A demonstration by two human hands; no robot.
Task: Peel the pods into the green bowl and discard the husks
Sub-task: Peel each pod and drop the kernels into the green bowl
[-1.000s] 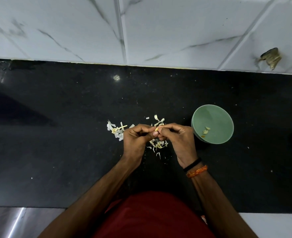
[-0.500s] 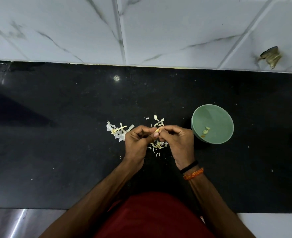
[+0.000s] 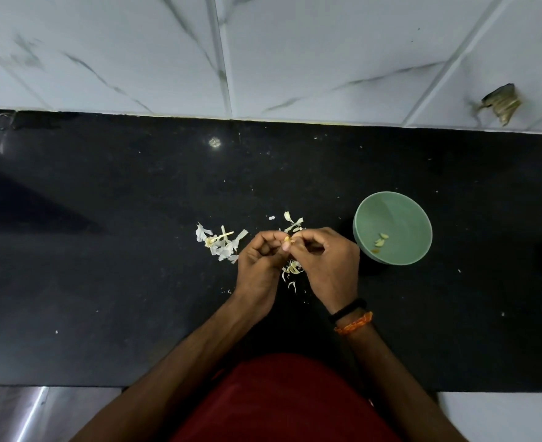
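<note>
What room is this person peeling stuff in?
Probably a kitchen: a black stone counter runs along a white marble-tiled wall, with a green bowl of peeled bits and husks scattered on the counter.

A black polished stone countertop [image 3: 104, 250] is seen stretching across the view, with a small glint of overhead light [image 3: 214, 142] being reflected near its back edge. Behind it, a wall of large white marble-look tiles [image 3: 327, 52] with grey veins is shown. 1 tile is chipped, a ragged brown hole [image 3: 501, 103] being exposed at the right.
</note>
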